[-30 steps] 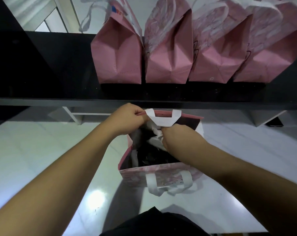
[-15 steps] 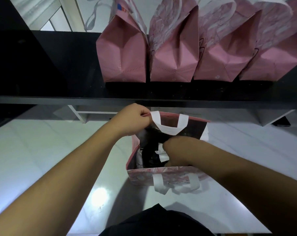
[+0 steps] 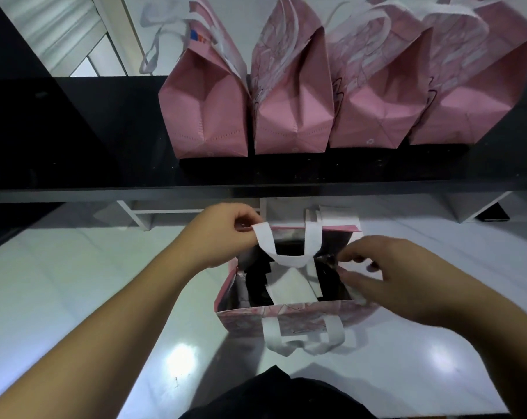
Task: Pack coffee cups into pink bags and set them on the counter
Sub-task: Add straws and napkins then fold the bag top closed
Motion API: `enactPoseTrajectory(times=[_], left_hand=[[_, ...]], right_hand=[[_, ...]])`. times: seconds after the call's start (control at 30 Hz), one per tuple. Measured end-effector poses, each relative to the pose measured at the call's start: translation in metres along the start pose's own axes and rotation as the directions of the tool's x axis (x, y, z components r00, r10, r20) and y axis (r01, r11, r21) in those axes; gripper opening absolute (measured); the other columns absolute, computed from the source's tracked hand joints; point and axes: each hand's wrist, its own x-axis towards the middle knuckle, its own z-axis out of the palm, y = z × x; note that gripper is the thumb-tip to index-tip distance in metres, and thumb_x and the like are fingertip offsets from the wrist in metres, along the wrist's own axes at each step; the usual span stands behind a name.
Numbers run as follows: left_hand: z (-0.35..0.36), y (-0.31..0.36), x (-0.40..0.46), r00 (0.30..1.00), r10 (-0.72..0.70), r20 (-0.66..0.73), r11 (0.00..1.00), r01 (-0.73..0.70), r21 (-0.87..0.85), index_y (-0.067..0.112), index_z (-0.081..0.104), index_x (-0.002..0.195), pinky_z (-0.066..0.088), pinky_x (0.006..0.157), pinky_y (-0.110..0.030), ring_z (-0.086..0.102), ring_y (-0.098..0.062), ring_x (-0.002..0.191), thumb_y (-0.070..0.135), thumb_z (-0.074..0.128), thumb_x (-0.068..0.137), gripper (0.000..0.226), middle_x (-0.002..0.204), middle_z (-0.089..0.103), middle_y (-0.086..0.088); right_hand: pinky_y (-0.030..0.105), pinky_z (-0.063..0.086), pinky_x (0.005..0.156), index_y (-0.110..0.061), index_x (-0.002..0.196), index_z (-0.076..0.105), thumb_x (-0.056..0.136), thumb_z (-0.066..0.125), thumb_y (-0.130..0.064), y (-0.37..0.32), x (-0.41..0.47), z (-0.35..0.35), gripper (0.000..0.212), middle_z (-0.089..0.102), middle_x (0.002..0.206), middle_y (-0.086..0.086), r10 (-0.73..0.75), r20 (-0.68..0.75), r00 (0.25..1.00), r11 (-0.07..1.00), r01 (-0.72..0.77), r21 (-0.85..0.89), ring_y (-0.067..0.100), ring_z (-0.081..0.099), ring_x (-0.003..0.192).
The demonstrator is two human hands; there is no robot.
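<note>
An open pink bag (image 3: 289, 317) with white handles stands on the pale floor below the counter. My left hand (image 3: 222, 234) pinches the far rim and white handle at the bag's back left corner. My right hand (image 3: 389, 276) is at the bag's right rim, fingers curled on that edge. Inside the bag I see dark contents and white paper; I cannot make out a cup. Several closed pink bags (image 3: 292, 95) stand in a row on the black counter (image 3: 105, 164).
The black counter's front edge runs across the view just above my hands. White supports (image 3: 141, 214) stand beneath it. A dark flat object (image 3: 495, 213) lies on the floor at far right. My dark clothing (image 3: 280, 397) fills the bottom centre.
My right hand has come up out of the bag's inside to its right rim. My left hand keeps its hold on the far rim. The bag's mouth is wider.
</note>
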Motion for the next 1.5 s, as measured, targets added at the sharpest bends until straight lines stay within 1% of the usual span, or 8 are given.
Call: enactPoseTrajectory(times=[0.13, 0.33, 0.53, 0.73, 1.0, 1.2, 1.33, 1.5], left_hand=[[0.005, -0.006, -0.018, 0.985, 0.076, -0.154, 0.987, -0.053, 0.154, 0.043, 0.065, 0.123, 0.046, 0.087, -0.024, 0.053, -0.002, 0.109, 0.054, 0.075, 0.08, 0.045, 0.12, 0.053, 0.025], [0.018, -0.027, -0.076, 0.881, -0.162, -0.444, 0.986, 0.125, -0.113, 0.045, 0.051, 0.109, 0.048, 0.085, -0.025, 0.056, -0.007, 0.107, 0.039, 0.077, 0.088, 0.034, 0.12, 0.052, 0.02], [0.026, -0.04, -0.122, 0.998, -0.043, 0.048, 0.944, 0.056, -0.324, 0.044, 0.061, 0.136, 0.049, 0.101, -0.035, 0.06, -0.006, 0.126, 0.055, 0.066, 0.088, 0.049, 0.137, 0.063, 0.018], [0.036, -0.03, -0.112, 1.0, -0.009, -0.008, 0.954, 0.006, -0.301, 0.048, 0.059, 0.138, 0.043, 0.105, -0.031, 0.054, -0.003, 0.134, 0.009, 0.071, 0.093, 0.06, 0.143, 0.059, 0.025], [0.044, -0.029, -0.099, 0.999, -0.018, 0.027, 0.941, 0.026, -0.336, 0.049, 0.072, 0.121, 0.05, 0.102, -0.033, 0.063, -0.002, 0.123, 0.005, 0.064, 0.097, 0.051, 0.128, 0.07, 0.024], [0.051, -0.033, -0.089, 0.993, -0.116, 0.015, 0.775, 0.1, -0.625, 0.027, 0.066, 0.118, 0.061, 0.088, -0.033, 0.073, -0.019, 0.11, -0.009, 0.056, 0.099, 0.042, 0.117, 0.077, -0.002], [0.056, -0.044, -0.084, 0.979, -0.197, -0.049, 0.75, 0.119, -0.651, 0.025, 0.049, 0.122, 0.064, 0.086, -0.043, 0.074, -0.031, 0.105, -0.004, 0.066, 0.097, 0.042, 0.116, 0.076, 0.002], [0.055, -0.046, -0.082, 0.983, -0.141, -0.115, 0.845, 0.059, -0.532, 0.051, 0.048, 0.14, 0.061, 0.075, -0.022, 0.076, -0.014, 0.098, 0.008, 0.07, 0.098, 0.065, 0.118, 0.07, 0.02]], right_hand=[[0.022, 0.05, 0.095, -0.058, 0.13, 0.038, 0.059, 0.06, -0.093, 0.028, -0.018, 0.029, 0.082, 0.045, 0.121, -0.038, 0.064, 0.07, 0.995, 0.987, -0.074, 0.144, -0.007, 0.053, 0.108], [0.026, 0.05, 0.097, -0.061, 0.125, 0.049, 0.081, 0.073, -0.054, 0.045, -0.017, 0.062, 0.051, 0.052, 0.13, -0.039, 0.026, -0.091, 0.996, 0.928, 0.01, 0.372, -0.009, 0.054, 0.116], [0.021, 0.051, 0.096, -0.05, 0.128, 0.06, 0.093, 0.073, -0.023, 0.051, -0.007, 0.078, 0.046, 0.06, 0.135, -0.024, 0.014, -0.176, 0.984, 0.815, 0.091, 0.573, 0.0, 0.058, 0.124], [0.007, 0.048, 0.084, -0.035, 0.109, 0.077, 0.094, 0.071, -0.01, 0.045, 0.003, 0.083, 0.03, 0.072, 0.117, -0.018, 0.046, -0.142, 0.989, 0.704, 0.069, 0.707, 0.001, 0.067, 0.109], [0.013, 0.056, 0.072, -0.044, 0.095, 0.08, 0.097, 0.063, -0.011, 0.043, 0.012, 0.086, 0.037, 0.078, 0.099, -0.015, 0.185, -0.135, 0.973, 0.61, -0.006, 0.792, 0.005, 0.074, 0.092], [0.053, 0.062, 0.082, -0.046, 0.11, 0.06, 0.09, 0.074, -0.02, 0.046, 0.02, 0.092, 0.036, 0.08, 0.097, -0.001, 0.275, -0.147, 0.95, 0.521, -0.019, 0.853, 0.021, 0.077, 0.087], [0.039, 0.063, 0.073, -0.059, 0.128, 0.039, 0.088, 0.079, -0.019, 0.049, 0.023, 0.094, 0.069, 0.076, 0.103, -0.017, 0.274, -0.246, 0.93, 0.623, 0.023, 0.782, 0.011, 0.076, 0.086], [0.023, 0.054, 0.07, -0.05, 0.108, 0.057, 0.088, 0.076, -0.019, 0.049, 0.026, 0.096, 0.042, 0.069, 0.107, -0.025, 0.173, -0.373, 0.912, 0.832, 0.068, 0.55, 0.001, 0.066, 0.094]])
